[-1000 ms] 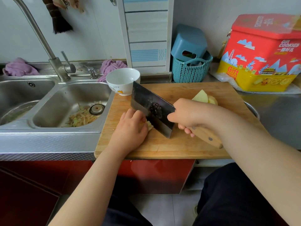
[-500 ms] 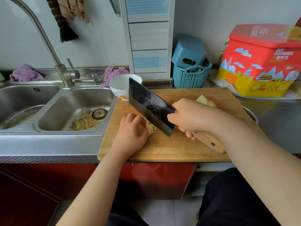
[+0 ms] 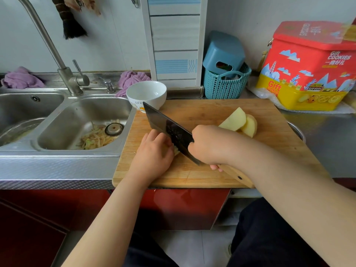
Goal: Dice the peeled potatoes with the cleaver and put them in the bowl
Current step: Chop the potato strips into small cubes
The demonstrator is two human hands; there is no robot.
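On the wooden cutting board (image 3: 212, 112), my left hand (image 3: 154, 153) curls over a small piece of potato (image 3: 175, 150), mostly hidden beneath the fingers. My right hand (image 3: 210, 145) grips the wooden handle of the dark cleaver (image 3: 169, 130). The blade stands edge-down against the left fingers at the potato piece. Two larger peeled potato chunks (image 3: 238, 121) lie on the board behind my right hand. A white bowl (image 3: 146, 93) stands at the board's far left corner, and nothing shows inside it.
A double steel sink (image 3: 63, 120) lies left of the board, with potato peelings (image 3: 94, 138) near the drain. A tap (image 3: 63, 72) stands behind it. A teal basket (image 3: 225, 83) and a red cookie tin (image 3: 308, 68) stand at the back right.
The cleaver lifted off the board and has come down again, closer to my left fingers. The left hand stays on the potato piece. The head camera tilted slightly.
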